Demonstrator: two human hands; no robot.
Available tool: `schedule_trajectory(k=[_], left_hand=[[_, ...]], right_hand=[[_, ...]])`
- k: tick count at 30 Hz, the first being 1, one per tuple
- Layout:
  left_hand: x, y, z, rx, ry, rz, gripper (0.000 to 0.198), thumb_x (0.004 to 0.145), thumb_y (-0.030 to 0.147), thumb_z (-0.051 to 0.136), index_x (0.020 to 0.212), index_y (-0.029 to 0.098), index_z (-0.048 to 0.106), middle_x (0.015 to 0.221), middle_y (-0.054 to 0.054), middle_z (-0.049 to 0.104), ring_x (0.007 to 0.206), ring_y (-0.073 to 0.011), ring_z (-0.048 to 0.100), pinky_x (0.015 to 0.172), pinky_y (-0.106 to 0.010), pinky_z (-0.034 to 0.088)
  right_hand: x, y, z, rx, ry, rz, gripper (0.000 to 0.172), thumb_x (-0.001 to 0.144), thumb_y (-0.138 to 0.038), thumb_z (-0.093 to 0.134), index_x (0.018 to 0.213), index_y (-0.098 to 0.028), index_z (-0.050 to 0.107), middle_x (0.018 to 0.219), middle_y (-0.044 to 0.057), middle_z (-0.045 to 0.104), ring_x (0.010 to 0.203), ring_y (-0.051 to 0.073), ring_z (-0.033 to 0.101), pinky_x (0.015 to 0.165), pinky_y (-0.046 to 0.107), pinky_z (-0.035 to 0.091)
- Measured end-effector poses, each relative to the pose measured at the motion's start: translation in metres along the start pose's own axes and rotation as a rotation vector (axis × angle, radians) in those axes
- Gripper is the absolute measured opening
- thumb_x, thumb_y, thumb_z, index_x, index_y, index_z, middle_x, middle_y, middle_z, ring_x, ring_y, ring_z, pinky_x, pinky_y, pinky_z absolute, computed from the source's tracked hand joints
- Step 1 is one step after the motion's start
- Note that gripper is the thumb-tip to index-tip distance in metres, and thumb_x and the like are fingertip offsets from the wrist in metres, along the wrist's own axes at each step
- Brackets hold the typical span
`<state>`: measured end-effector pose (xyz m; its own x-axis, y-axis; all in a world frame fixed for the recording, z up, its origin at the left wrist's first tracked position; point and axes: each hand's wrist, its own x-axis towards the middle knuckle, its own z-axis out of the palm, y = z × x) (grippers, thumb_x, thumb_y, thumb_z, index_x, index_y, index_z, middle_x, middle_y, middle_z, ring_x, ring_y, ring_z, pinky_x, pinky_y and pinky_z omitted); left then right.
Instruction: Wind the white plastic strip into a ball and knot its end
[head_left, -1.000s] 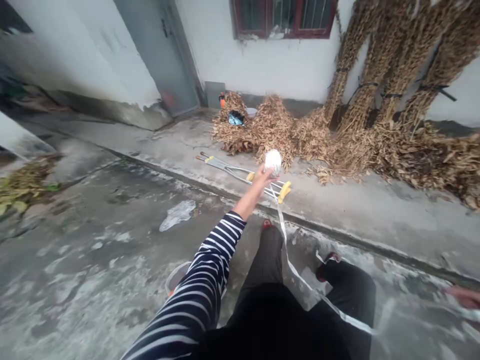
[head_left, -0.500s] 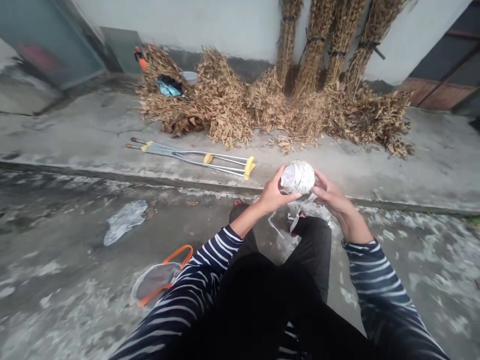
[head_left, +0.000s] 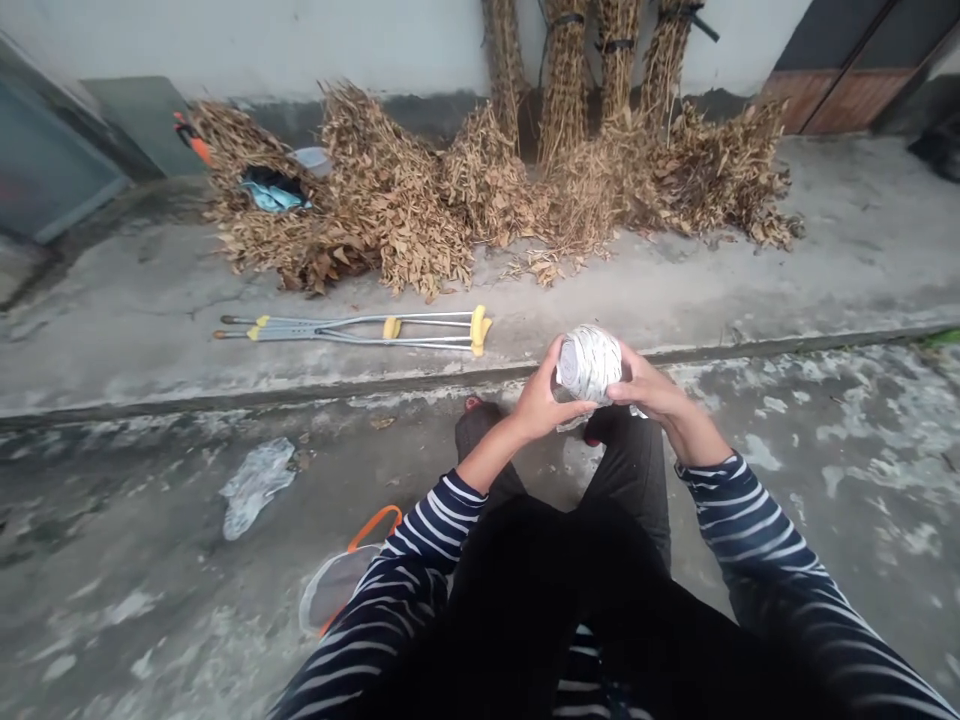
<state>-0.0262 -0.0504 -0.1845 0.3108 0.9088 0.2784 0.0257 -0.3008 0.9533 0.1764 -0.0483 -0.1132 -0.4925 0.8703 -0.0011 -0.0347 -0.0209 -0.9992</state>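
A white roll of wound strip with dark marks (head_left: 589, 362) is held in the air between both hands, above my knees. My left hand (head_left: 538, 400) grips its left side, thumb below and fingers behind. On the right side, my right hand (head_left: 651, 388) has its thumb against the front of the roll and its fingers around the back. The flat coiled end of the roll faces left. A bit of pale strip shows under the roll near my right hand; the rest of it is mostly hidden behind hands and legs.
A pair of crutches (head_left: 360, 328) lies on the raised concrete ledge. Dried plant stalks (head_left: 427, 210) are heaped along the wall, with tied bundles (head_left: 566, 90) upright behind. A crumpled plastic sheet (head_left: 257, 485) and a bag with orange handles (head_left: 341, 585) rest on the lower ground.
The roll has turned slightly, and my right thumb now lies across its front. The loose strip that hung below is now mostly out of sight. The camera view has shifted and rotated.
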Motion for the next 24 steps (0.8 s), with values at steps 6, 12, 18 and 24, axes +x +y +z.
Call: schedule_trajectory(k=[6, 12, 18, 24], left_hand=[[-0.006, -0.007, 0.0, -0.046, -0.044, -0.04, 0.129, 0.069, 0.068, 0.085, 0.168, 0.023, 0.015, 0.171, -0.021, 0.03, 0.158, -0.0396, 0.033, 0.127, -0.055, 0.032], [-0.007, -0.002, -0.001, -0.099, -0.131, -0.081, 0.129, 0.071, 0.061, 0.087, 0.168, 0.023, 0.012, 0.17, -0.023, 0.033, 0.152, -0.0384, 0.043, 0.123, -0.055, 0.039], [-0.011, 0.007, -0.003, 0.023, -0.156, -0.09, 0.121, 0.075, 0.063, 0.084, 0.168, 0.024, 0.018, 0.169, -0.019, 0.036, 0.157, -0.0384, 0.035, 0.128, -0.056, 0.033], [-0.019, 0.033, -0.024, -0.002, -0.188, -0.175, 0.111, 0.076, 0.058, 0.085, 0.166, 0.028, 0.027, 0.17, -0.017, 0.036, 0.153, -0.039, 0.041, 0.122, -0.057, 0.041]], right_hand=[[0.0, 0.009, 0.001, -0.026, -0.041, -0.021, 0.12, 0.062, -0.07, 0.089, 0.162, -0.029, 0.036, 0.163, 0.011, 0.048, 0.148, 0.037, 0.047, 0.121, 0.053, 0.043], [-0.005, 0.026, 0.004, -0.152, 0.097, -0.054, 0.116, 0.062, -0.064, 0.091, 0.159, -0.03, 0.038, 0.157, 0.014, 0.05, 0.138, 0.04, 0.054, 0.108, 0.052, 0.052], [-0.014, 0.025, 0.012, -0.245, 0.171, -0.06, 0.111, 0.06, -0.055, 0.094, 0.156, -0.032, 0.042, 0.155, 0.013, 0.049, 0.135, 0.039, 0.055, 0.096, 0.049, 0.058], [-0.013, 0.024, 0.015, -0.28, 0.235, -0.08, 0.107, 0.059, -0.053, 0.094, 0.152, -0.031, 0.046, 0.155, 0.012, 0.051, 0.134, 0.038, 0.055, 0.095, 0.048, 0.058]])
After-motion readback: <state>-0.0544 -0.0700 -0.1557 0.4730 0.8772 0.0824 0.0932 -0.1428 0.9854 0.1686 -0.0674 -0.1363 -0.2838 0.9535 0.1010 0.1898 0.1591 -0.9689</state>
